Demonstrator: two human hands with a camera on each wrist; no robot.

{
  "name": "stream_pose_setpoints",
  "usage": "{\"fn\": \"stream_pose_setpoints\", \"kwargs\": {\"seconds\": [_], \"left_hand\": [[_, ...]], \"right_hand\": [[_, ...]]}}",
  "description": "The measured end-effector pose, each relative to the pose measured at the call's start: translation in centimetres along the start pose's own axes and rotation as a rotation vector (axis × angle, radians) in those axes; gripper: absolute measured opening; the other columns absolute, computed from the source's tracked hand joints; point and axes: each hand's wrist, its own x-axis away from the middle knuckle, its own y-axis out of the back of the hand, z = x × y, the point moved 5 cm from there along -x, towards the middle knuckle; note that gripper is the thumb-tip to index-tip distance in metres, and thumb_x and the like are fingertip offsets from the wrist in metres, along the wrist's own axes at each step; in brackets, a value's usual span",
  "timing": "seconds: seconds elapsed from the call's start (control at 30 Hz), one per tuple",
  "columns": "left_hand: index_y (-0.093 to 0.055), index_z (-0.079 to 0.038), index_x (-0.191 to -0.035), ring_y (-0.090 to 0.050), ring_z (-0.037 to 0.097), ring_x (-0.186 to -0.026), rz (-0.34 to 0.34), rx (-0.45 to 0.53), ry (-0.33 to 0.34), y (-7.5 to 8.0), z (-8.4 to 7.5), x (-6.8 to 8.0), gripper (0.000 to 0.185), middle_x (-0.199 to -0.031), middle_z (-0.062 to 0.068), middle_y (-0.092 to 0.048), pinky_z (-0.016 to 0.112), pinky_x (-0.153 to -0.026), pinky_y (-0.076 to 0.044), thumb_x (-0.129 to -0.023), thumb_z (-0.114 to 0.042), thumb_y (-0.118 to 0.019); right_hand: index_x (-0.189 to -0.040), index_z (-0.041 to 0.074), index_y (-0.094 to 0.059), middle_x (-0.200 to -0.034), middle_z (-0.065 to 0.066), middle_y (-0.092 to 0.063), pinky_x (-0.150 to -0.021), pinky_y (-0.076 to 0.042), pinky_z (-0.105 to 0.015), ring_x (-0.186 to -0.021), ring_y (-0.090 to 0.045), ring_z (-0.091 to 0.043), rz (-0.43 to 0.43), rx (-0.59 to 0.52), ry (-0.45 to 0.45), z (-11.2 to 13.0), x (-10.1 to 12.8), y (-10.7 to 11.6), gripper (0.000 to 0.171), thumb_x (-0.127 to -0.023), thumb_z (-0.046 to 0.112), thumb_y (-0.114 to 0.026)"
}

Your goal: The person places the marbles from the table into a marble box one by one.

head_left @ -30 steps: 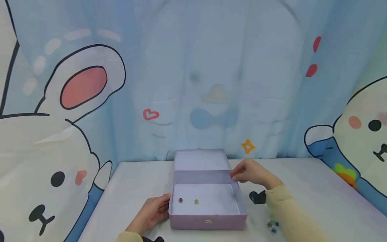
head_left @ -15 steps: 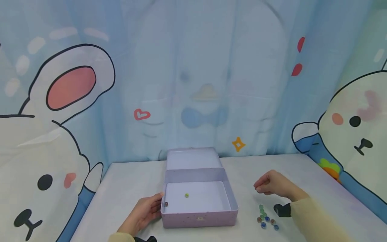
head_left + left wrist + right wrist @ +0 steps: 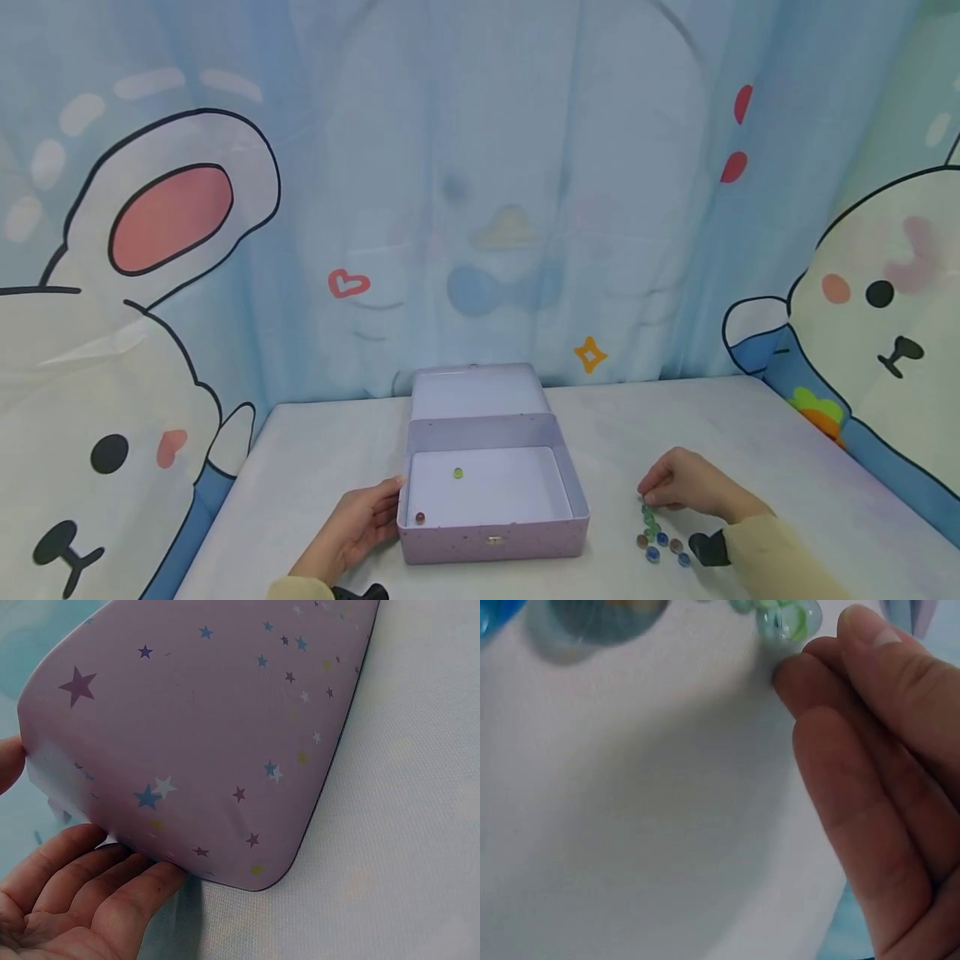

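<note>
The right hand (image 3: 686, 487) is seen lowered onto the white table (image 3: 787, 467), its curled fingertips (image 3: 810, 671) touching a green glass marble (image 3: 787, 619) at the far end of the small cluster of coloured glass marbles (image 3: 660, 537); whether it is pinched cannot be told. The cluster runs from those fingertips back toward the wrist. The open lilac star-patterned tin box (image 3: 491, 500) lies well to this hand's left, its left wall steadied by the flat, relaxed left hand (image 3: 356, 529).

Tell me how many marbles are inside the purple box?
2. A green marble lies near the middle of the purple box floor, and a dark red marble sits in its front left corner. None seem hidden.
</note>
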Motion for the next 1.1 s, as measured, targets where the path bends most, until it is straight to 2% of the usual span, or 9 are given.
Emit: {"fn": "stream_pose_setpoints", "kwargs": {"seconds": [0.2, 0.47, 0.57, 0.73, 1.1], "left_hand": [[-0.037, 0.023, -0.144, -0.041, 0.050, -0.143, 0.005, 0.001, -0.004, 0.1, 0.0, -0.1, 0.073, -0.150, 0.039, -0.041, 0.059, -0.115, -0.042, -0.101, -0.032, -0.062], [-0.036, 0.023, -0.144, -0.043, 0.050, -0.142, 0.001, 0.003, -0.001, 0.2, -0.1, -0.1, 0.075, -0.149, 0.039, -0.042, 0.058, -0.114, -0.043, -0.101, -0.032, -0.063], [-0.038, 0.022, -0.144, -0.044, 0.049, -0.142, 0.002, -0.001, 0.000, 0.1, -0.1, 0.0, 0.073, -0.149, 0.038, -0.044, 0.058, -0.114, -0.044, -0.101, -0.031, -0.062], [-0.038, 0.022, -0.143, -0.044, 0.049, -0.142, 0.009, 0.002, -0.004, 0.0, 0.0, 0.0, 0.071, -0.148, 0.039, -0.045, 0.058, -0.113, -0.044, -0.101, -0.030, -0.062], [-0.038, 0.022, -0.143, -0.044, 0.049, -0.142, 0.015, 0.007, -0.001, 0.0, -0.2, -0.1, 0.072, -0.148, 0.038, -0.045, 0.057, -0.113, -0.046, -0.101, -0.030, -0.063]], "right_hand": [[-0.094, 0.005, -0.078, -0.088, 0.000, -0.075, -0.072, -0.060, -0.033, -0.076, -0.062, -0.014, -0.002, 0.090, 0.010, 1.1, 0.0, -0.4, 0.012, -0.084, 0.000, -0.079], [-0.093, 0.008, -0.079, -0.091, 0.000, -0.075, -0.078, -0.062, -0.037, -0.079, -0.063, -0.015, 0.011, 0.145, 0.013, 1.2, -0.3, -0.6, 0.011, -0.084, 0.002, -0.079], [-0.094, 0.009, -0.079, -0.093, 0.001, -0.075, -0.081, -0.062, -0.038, -0.082, -0.064, -0.014, 0.003, 0.122, -0.027, 0.6, -0.4, -0.6, 0.011, -0.085, 0.004, -0.080], [-0.097, 0.006, -0.078, -0.095, -0.002, -0.075, -0.079, -0.063, -0.038, -0.082, -0.063, -0.015, -0.023, 0.052, -0.024, 0.1, -0.4, -0.1, 0.012, -0.086, 0.002, -0.078], [-0.102, -0.003, -0.074, -0.091, -0.003, -0.075, -0.074, -0.064, -0.037, -0.079, -0.066, -0.016, -0.072, 0.032, -0.011, 1.0, 0.6, 3.5, 0.015, -0.087, 0.001, -0.076]]}}
